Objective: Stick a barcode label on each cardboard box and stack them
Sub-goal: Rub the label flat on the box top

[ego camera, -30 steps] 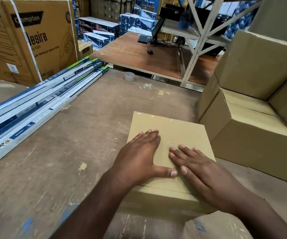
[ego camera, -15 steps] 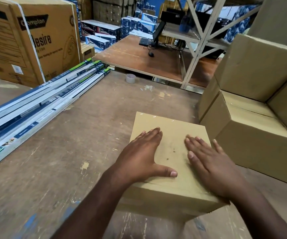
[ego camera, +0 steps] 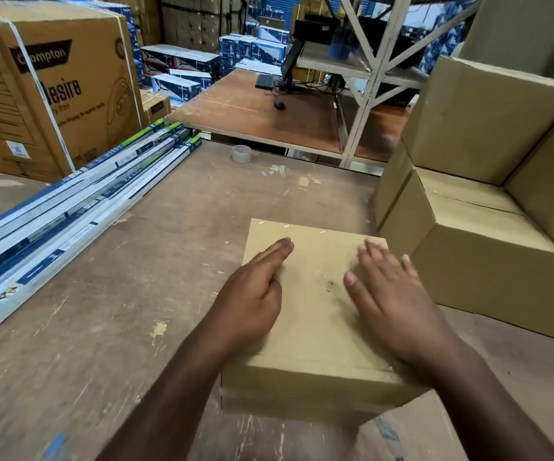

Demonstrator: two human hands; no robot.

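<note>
Cardboard box on tabletop, near centre, both hands on its top.
Left hand on box's left part, right hand on right part. Stacked boxes just right of it. Long cartons lie left; tape roll at far edge; big printed box far left behind cartons.
</note>
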